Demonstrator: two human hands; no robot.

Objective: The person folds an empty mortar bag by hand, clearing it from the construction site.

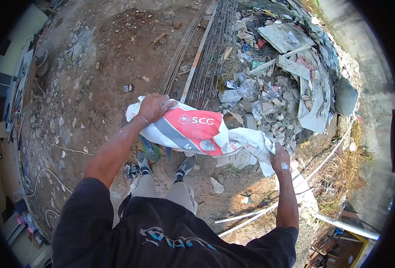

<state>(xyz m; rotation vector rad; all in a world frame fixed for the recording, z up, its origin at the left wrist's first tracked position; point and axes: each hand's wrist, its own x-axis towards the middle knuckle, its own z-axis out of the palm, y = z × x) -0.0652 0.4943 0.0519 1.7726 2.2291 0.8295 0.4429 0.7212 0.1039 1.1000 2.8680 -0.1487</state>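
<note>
A white cement bag (184,129) with a red and grey print and the letters SCG stretches between my two hands, above the ground in front of my feet. My left hand (155,108) grips the upper left part of the bag, and its fingertips are partly hidden by the plastic. At the other side, my right hand (280,160) is closed around the twisted, narrow end of the bag. White residue marks the back of that hand. The bag's wide left part bulges, while its right part is crumpled and thin.
Long thin steel bars (211,53) lie on the dirt ahead. A rubble heap with broken boards (304,89) and plastic scraps rises at the right. White poles (251,219) lie near my right side. A hose (45,178) curls at the left.
</note>
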